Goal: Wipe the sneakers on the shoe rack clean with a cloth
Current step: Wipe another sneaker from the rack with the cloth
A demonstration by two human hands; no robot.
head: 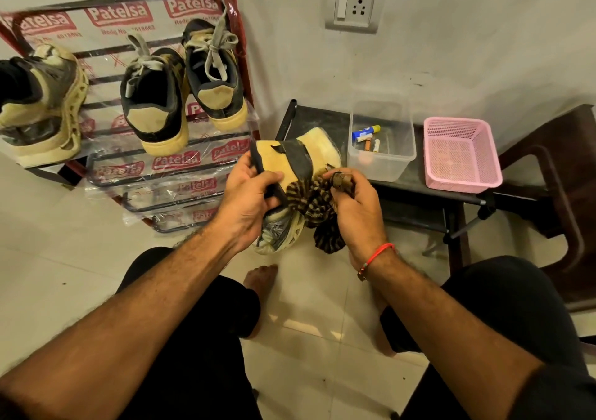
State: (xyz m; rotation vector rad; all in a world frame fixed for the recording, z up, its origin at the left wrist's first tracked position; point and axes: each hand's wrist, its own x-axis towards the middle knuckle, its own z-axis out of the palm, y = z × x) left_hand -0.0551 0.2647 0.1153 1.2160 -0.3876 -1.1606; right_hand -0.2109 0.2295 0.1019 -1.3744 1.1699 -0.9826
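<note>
My left hand (248,194) grips a cream and black sneaker (298,158), held in the air between my knees with its toe pointing down. My right hand (353,207) holds a bunched brown and black striped cloth (311,202) against the sneaker's side. A loose end of the cloth hangs below my right hand. On the shoe rack (167,165) at the left sit a matching cream and black sneaker (42,103) and a pair of black and tan laced sneakers (154,97), (214,74).
The rack is wrapped in printed clear plastic. A low dark table (419,190) on the right carries a clear plastic tub (380,158) with small tubes and a pink mesh basket (461,155). A dark chair (564,174) stands at far right. My bare feet rest on the tiled floor.
</note>
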